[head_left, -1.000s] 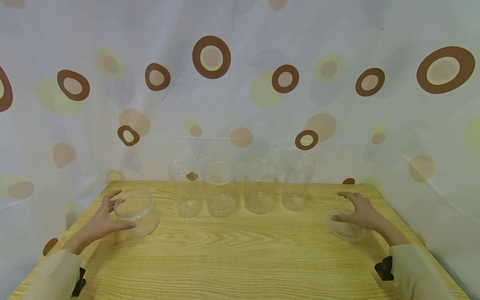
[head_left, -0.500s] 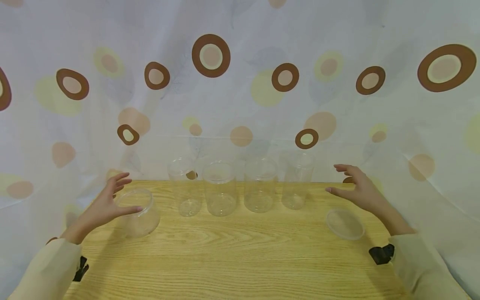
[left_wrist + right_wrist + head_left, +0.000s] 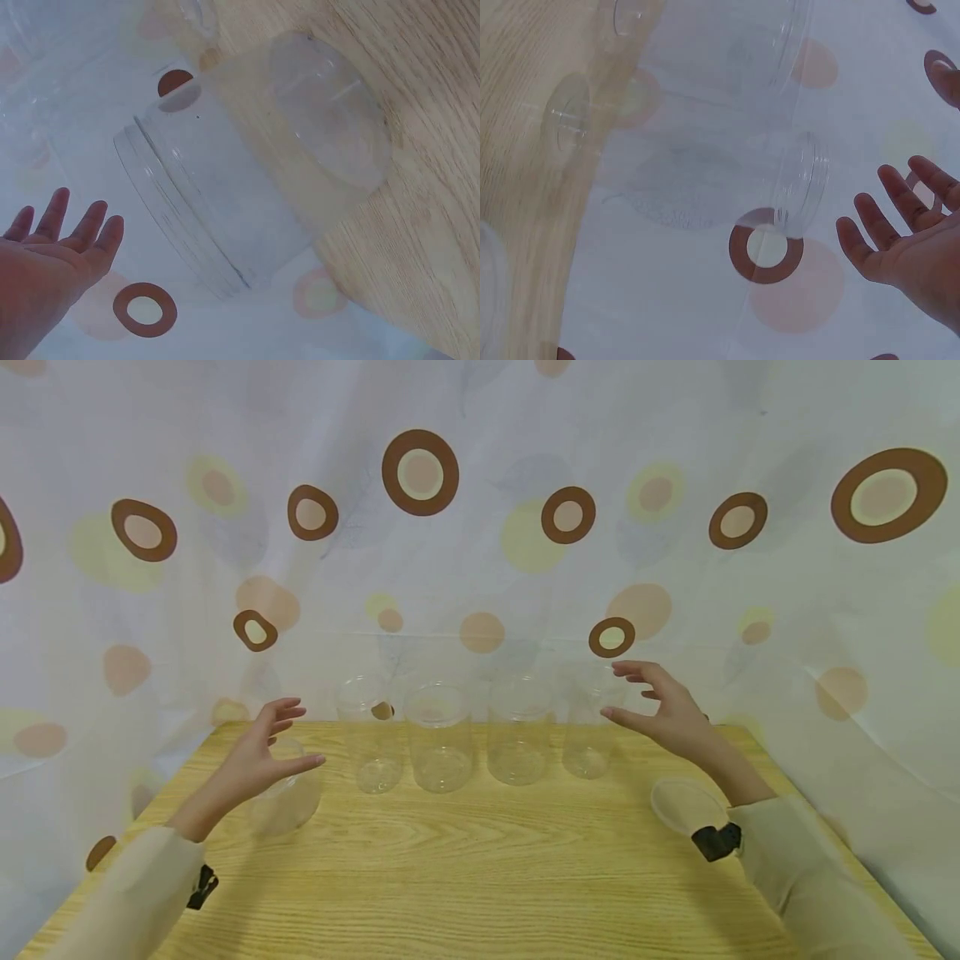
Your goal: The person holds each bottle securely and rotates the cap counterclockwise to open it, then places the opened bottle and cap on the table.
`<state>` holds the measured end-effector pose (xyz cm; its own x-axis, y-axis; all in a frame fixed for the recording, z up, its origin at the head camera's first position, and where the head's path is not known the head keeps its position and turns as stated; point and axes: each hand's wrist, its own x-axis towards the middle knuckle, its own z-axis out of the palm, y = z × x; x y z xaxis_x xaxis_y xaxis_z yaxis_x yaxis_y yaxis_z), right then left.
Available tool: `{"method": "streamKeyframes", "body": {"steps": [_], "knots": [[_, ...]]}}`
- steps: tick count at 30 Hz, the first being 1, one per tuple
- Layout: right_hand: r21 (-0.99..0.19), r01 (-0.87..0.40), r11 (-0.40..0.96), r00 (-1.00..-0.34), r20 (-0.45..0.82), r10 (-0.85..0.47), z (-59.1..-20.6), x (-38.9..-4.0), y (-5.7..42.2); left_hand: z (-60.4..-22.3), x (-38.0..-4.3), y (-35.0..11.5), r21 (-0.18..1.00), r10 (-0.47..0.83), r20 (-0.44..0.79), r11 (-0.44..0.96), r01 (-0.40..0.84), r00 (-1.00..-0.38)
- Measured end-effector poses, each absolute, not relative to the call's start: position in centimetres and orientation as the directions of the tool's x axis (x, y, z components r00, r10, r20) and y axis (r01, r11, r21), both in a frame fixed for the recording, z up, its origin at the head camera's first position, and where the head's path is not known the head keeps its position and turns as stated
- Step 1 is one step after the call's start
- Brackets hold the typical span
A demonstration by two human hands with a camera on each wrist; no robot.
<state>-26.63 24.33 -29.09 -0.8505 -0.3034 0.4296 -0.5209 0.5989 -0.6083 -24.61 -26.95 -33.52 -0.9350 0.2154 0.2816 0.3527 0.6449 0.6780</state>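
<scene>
Both hands are in the air with fingers spread and nothing between them. My left hand (image 3: 258, 756) hovers over a short, wide clear jar (image 3: 292, 810) at the left and partly hides it in the head view. In the left wrist view, the fingers of that hand (image 3: 64, 259) are apart from the rim of a clear jar (image 3: 225, 165). My right hand (image 3: 671, 714) is beside the rightmost tall clear jar (image 3: 588, 743), its fingertips overlapping the jar's upper part in the head view. In the right wrist view a jar's rim (image 3: 802, 187) faces that hand (image 3: 915, 247).
To the left of the tall jar stand two wider clear jars (image 3: 521, 739) and a narrow one (image 3: 369, 743), all in a row at the table's back. A flat clear round piece (image 3: 678, 803) lies at the right on the wooden table (image 3: 450, 877). Behind hangs a patterned curtain (image 3: 480, 568).
My left hand has risen off the short jar and shifted right. My right hand has lifted away from the flat round piece and moved left and forward to the rightmost tall jar.
</scene>
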Motion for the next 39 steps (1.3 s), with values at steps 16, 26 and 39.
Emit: {"method": "streamKeyframes", "body": {"steps": [16,26,39], "knots": [[-0.568,-0.614,0.548,-0.788,0.409,-0.459,-29.8,-28.9,15.9,-34.6,-25.7,-23.3,0.720,0.119,0.257,0.639,0.272,-0.959],[-0.561,-0.653,0.508,-0.751,0.395,-0.528,-30.9,-30.0,10.7,-35.6,-26.9,-22.5,0.740,0.081,0.221,0.635,0.221,-0.972],[-0.538,-0.680,0.498,-0.727,0.408,-0.552,-30.6,-31.8,5.5,-36.6,-28.1,-21.9,0.769,0.053,0.172,0.617,0.168,-0.984]]}}
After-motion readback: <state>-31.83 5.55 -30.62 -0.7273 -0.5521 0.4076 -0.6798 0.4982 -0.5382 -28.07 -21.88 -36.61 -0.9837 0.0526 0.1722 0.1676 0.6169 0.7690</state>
